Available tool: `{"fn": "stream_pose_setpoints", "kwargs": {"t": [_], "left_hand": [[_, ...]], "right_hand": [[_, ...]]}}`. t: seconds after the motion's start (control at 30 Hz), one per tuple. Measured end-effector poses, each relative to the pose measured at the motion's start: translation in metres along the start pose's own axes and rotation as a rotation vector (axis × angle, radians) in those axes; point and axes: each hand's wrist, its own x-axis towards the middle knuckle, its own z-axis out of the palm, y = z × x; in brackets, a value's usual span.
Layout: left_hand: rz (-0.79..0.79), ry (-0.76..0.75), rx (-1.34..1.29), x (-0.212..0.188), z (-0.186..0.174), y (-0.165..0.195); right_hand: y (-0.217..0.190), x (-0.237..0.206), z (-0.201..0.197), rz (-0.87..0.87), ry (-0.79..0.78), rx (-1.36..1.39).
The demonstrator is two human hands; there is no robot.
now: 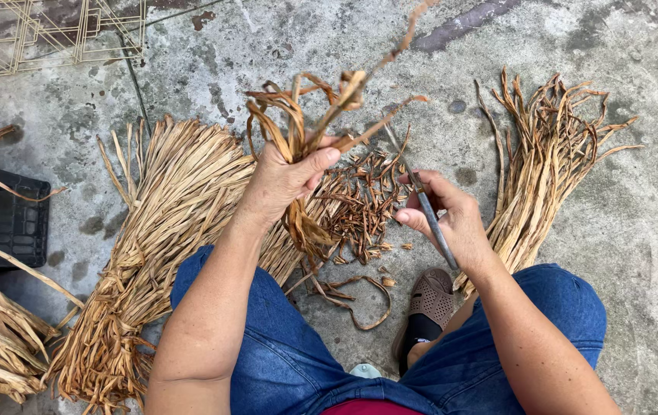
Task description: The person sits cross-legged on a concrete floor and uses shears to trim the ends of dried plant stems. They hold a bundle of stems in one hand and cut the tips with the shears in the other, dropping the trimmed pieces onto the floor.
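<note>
Over a stained grey concrete floor point(636, 230), the person's left hand point(283, 180) is reaching forward with the forearm running straight up from a blue-denim knee, its fingers and thumb clamped together around a small bunch of dry brown curled leaf strips point(306, 115). The bunch is standing up out of the fist and fanning outward, while its lower ends are dangling below the palm. The right hand point(448, 215) is lying just beside it, wrist bent inward, fingers curled shut on a pair of grey metal scissors point(425, 211) whose blades are pointing up toward the held strips. Whether the blades are parted or closed is hard to make out, since they are thin and partly lost against the litter of short brown trimmings point(363, 204) on the floor between the hands.

A large pale straw-coloured sheaf of flat dried leaves point(164, 230) is lying to the left, passing under the left forearm. A smaller darker bundle of dried strips point(544, 169) is lying to the right, its base hidden behind the right wrist. A black plastic crate point(2, 219) is being cut off by the left edge.
</note>
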Motion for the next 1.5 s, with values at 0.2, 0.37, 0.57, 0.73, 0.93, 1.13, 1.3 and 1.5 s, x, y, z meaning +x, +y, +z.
{"fn": "stream_pose_setpoints", "kwargs": {"t": [0.2, 0.37, 0.57, 0.73, 0.93, 1.13, 1.3, 1.5], "left_hand": [[-0.051, -0.097, -0.029, 0.001, 0.0, -0.002], [-0.044, -0.041, 0.08, 0.005, -0.005, -0.008], [0.011, -0.086, 0.191, 0.006, 0.002, -0.015], [-0.022, -0.135, 0.279, 0.004, 0.004, -0.011], [-0.007, -0.157, 0.119, 0.002, -0.001, -0.003], [-0.021, -0.181, -0.114, -0.003, -0.007, 0.005], [0.017, -0.207, -0.164, -0.004, -0.01, 0.01], [-0.032, -0.352, -0.1, -0.013, -0.018, 0.015]], "right_hand": [[0.01, 0.0, 0.005, 0.04, 0.042, 0.095], [0.009, -0.001, -0.002, 0.046, 0.126, 0.15], [0.005, 0.003, -0.008, -0.049, 0.022, 0.097], [0.011, 0.002, -0.002, 0.024, 0.027, 0.172], [0.013, -0.002, -0.003, 0.169, 0.112, 0.346], [0.011, 0.007, -0.01, 0.232, -0.031, 0.199], [0.018, 0.008, 0.003, 0.194, -0.276, 0.345], [0.027, 0.011, 0.017, 0.184, -0.152, 0.611]]}}
